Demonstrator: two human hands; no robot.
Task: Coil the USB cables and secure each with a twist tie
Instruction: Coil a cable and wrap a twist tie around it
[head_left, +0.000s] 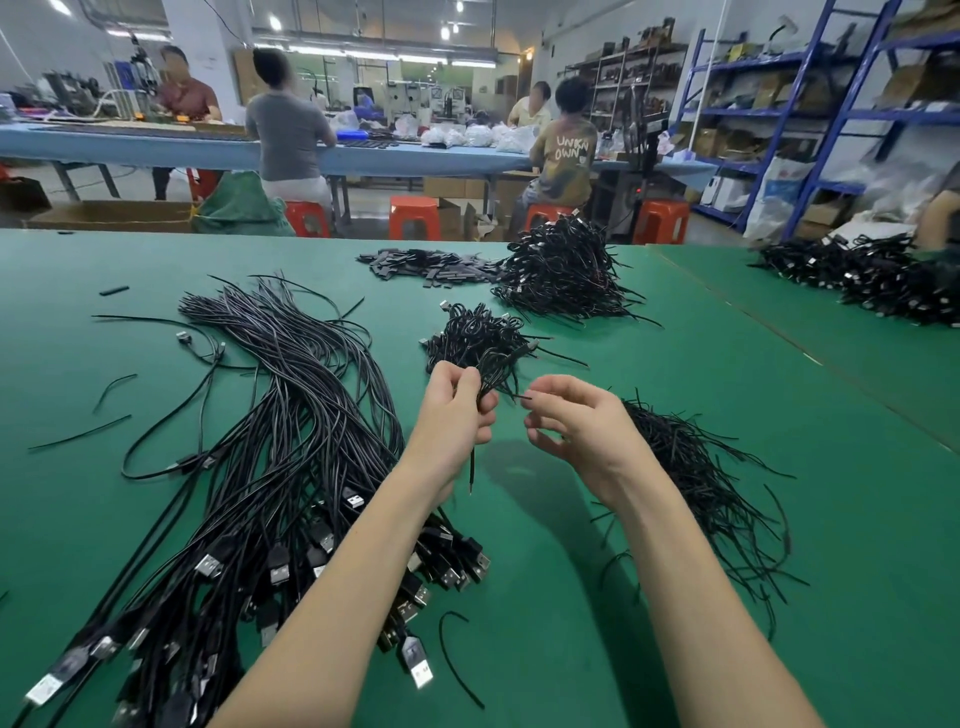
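Observation:
My left hand (457, 410) grips a coiled black USB cable (493, 371) above the green table (597, 519); one loose end hangs below the fist. My right hand (576, 421) pinches the end of a black twist tie (521, 397) that runs to the coil. A large bundle of uncoiled USB cables (291, 441) lies to the left, plugs toward me. A heap of loose twist ties (696, 478) lies to the right. A small pile of tied coils (475, 335) sits just beyond my hands.
A bigger heap of tied coils (563, 275) and a row of small black parts (426, 265) lie farther back. More cable heaps (872, 275) sit on the adjoining table at right. People sit at a blue bench behind, with orange stools and blue shelving.

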